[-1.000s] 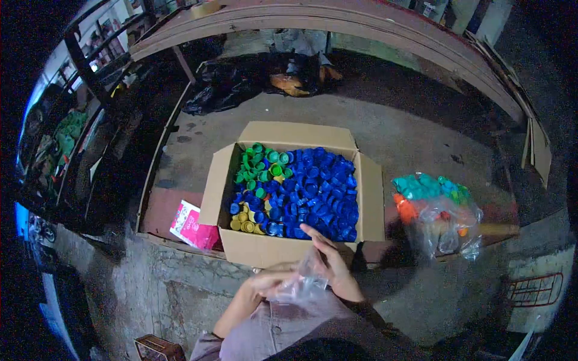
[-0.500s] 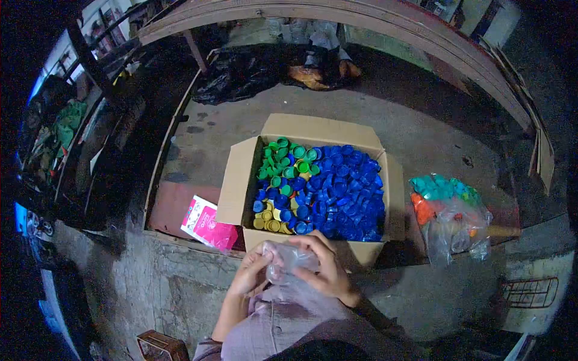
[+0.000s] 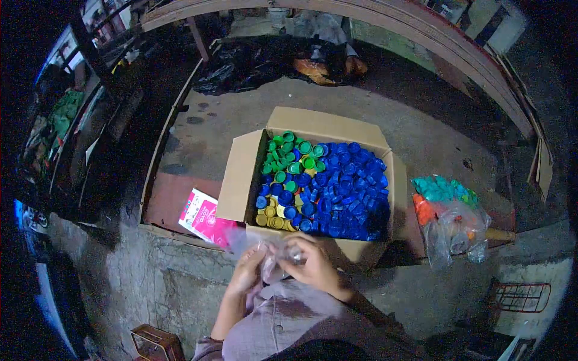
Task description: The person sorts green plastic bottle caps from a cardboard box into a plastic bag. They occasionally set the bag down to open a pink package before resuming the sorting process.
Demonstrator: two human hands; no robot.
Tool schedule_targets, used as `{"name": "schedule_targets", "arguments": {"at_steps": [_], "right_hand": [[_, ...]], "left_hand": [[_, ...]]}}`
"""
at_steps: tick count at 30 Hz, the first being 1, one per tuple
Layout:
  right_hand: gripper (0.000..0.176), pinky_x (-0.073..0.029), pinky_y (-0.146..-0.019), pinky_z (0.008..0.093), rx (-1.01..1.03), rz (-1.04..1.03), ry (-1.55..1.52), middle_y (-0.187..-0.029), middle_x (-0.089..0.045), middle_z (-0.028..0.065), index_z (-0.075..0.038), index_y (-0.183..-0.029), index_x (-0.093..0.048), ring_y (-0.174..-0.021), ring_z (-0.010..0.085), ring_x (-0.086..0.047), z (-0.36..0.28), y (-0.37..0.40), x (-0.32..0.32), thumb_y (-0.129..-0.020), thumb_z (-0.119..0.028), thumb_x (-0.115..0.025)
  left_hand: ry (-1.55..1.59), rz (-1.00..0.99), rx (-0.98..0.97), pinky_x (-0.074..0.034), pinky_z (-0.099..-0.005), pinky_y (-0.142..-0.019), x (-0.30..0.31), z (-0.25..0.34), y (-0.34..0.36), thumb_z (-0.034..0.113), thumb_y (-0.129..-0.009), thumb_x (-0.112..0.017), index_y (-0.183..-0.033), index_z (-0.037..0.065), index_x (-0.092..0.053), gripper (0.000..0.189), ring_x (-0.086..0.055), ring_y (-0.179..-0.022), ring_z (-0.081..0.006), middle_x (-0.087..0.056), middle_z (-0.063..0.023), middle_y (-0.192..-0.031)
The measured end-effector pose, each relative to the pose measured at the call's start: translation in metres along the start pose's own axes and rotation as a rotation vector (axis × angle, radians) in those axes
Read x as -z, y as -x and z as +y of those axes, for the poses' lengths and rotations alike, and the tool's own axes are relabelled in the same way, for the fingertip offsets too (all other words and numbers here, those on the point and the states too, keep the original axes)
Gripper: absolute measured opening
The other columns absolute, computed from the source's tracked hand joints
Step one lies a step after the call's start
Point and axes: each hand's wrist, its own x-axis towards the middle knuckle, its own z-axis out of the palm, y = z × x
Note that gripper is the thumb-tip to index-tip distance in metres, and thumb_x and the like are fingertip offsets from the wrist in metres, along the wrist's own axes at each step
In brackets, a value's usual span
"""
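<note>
A clear plastic bag (image 3: 274, 271) is held between my two hands in front of my body, just below the near side of an open cardboard box (image 3: 328, 124). My left hand (image 3: 245, 271) has its fingers closed on the bag's left part, while my right hand (image 3: 313, 263) pinches it on the right. Part of the film spreads up to the left, blurred. Inside the box lie many blue caps (image 3: 349, 192), with green caps (image 3: 295, 155) at the back left and yellow caps (image 3: 274, 218) at the front left.
A pink and white packet (image 3: 208, 218) lies left of the box. On the right are clear bags with teal caps (image 3: 445, 188) and orange pieces (image 3: 425, 209). Black plastic bags (image 3: 241, 69) rest at the back. A rusty metal frame (image 3: 158, 343) stands at lower left.
The clear bag has shifted and now spreads toward the left, near the pink packet. My hands have drawn slightly closer together, both still on the bag. The camera view has shifted slightly.
</note>
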Motion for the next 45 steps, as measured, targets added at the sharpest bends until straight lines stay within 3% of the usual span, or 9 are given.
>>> {"name": "schedule_targets", "arguments": {"at_steps": [2,4,8,15,20,26,31,40,45], "right_hand": [[0.03,-0.046,-0.072,0.0314,0.008,0.076,0.162,-0.094,-0.055,0.0143,0.003,-0.088,-0.053,-0.082,0.0281,-0.057,0.002,-0.006,0.005,-0.063,-0.006,-0.068],[0.034,-0.045,-0.072,0.0317,0.012,0.094,0.219,-0.093,-0.055,0.014,0.002,-0.09,-0.053,-0.084,0.0292,-0.057,0.01,-0.009,0.005,-0.061,-0.006,-0.069],[0.034,-0.045,-0.074,0.0329,0.073,0.021,0.194,-0.093,-0.053,0.0137,0.001,-0.091,-0.053,-0.085,0.0296,-0.056,0.01,-0.015,-0.004,-0.06,-0.003,-0.067],[0.02,-0.045,-0.078,0.0336,-0.089,-0.195,0.406,-0.101,-0.05,0.0134,-0.003,-0.084,-0.059,-0.087,0.0311,-0.055,-0.01,-0.027,0.001,-0.067,0.004,-0.051],[0.015,-0.044,-0.08,0.0367,0.11,-0.16,0.393,-0.105,-0.049,0.0136,-0.003,-0.078,-0.062,-0.089,0.032,-0.054,0.015,-0.032,-0.005,-0.068,0.001,-0.053],[0.027,-0.043,-0.08,0.0391,-0.065,-0.168,0.349,-0.102,-0.05,0.0181,0.003,-0.088,-0.057,-0.096,0.0357,-0.05,0.012,-0.039,-0.015,-0.063,-0.006,-0.06],[0.048,-0.042,-0.082,0.0384,-0.053,-0.402,0.306,-0.101,-0.05,0.0216,0.005,-0.101,-0.051,-0.102,0.0356,-0.046,0.031,-0.042,-0.007,-0.057,-0.011,-0.065],[0.051,-0.037,-0.088,0.0374,-0.12,-0.571,0.142,-0.102,-0.052,0.0192,0.003,-0.102,-0.054,-0.098,0.0328,-0.05,0.029,-0.058,0.02,-0.057,-0.016,-0.066],[0.017,-0.048,-0.07,0.0273,0.002,-0.281,0.003,-0.106,-0.052,0.0106,-0.006,-0.084,-0.062,-0.093,0.0187,-0.053,0.037,-0.067,0.042,-0.071,-0.015,-0.068]], "left_hand": [[0.022,0.068,-0.043,-0.041,-0.0233,-0.066,-0.007,0.005,-0.002,0.018,-0.086,-0.049,-0.097,0.0,-0.048,0.02,-0.048,-0.066,-0.0093,-0.05,-0.0038,-0.073],[-0.725,0.489,-0.656,-0.039,-0.0234,-0.072,-0.006,0.004,-0.006,0.011,-0.076,-0.059,-0.102,-0.001,-0.042,0.033,-0.047,-0.072,-0.0118,-0.049,-0.0036,-0.077],[-0.884,0.116,-0.407,-0.041,-0.0273,-0.059,-0.01,0.029,-0.002,0.005,-0.067,-0.063,-0.104,0.0,-0.038,0.045,-0.047,-0.064,-0.0171,-0.046,-0.0071,-0.071],[-0.953,0.297,-0.385,-0.041,-0.0366,-0.055,-0.006,0.047,-0.01,-0.006,-0.067,-0.051,-0.099,0.0,-0.038,0.035,-0.053,-0.06,-0.0338,-0.049,-0.0185,-0.065],[-0.991,0.31,-0.47,-0.042,-0.0403,-0.057,-0.012,0.038,-0.003,-0.005,-0.066,-0.052,-0.099,0.0,-0.038,0.036,-0.054,-0.065,-0.0384,-0.049,-0.0201,-0.065],[-1.188,0.083,-0.145,-0.042,-0.0439,-0.061,-0.008,0.036,0.01,-0.005,-0.065,-0.054,-0.105,0.001,-0.037,0.045,-0.054,-0.069,-0.0399,-0.051,-0.022,-0.071],[-1.382,-0.115,-0.662,-0.038,-0.0461,-0.08,0.011,0.04,0.003,0.005,-0.058,-0.06,-0.091,0.003,-0.052,0.034,-0.046,-0.101,-0.0371,-0.047,-0.0196,-0.11],[-1.177,-0.1,-0.725,-0.037,-0.0445,-0.087,0.021,0.032,-0.012,0.025,-0.06,-0.072,-0.081,0.0,-0.049,0.041,-0.045,-0.105,-0.0375,-0.045,-0.0211,-0.115],[-1.086,-0.014,-0.687,-0.041,-0.0401,-0.086,0.017,0.025,-0.019,0.027,-0.053,-0.08,-0.083,-0.001,-0.043,0.054,-0.048,-0.104,-0.0356,-0.047,-0.0212,-0.113]]}}
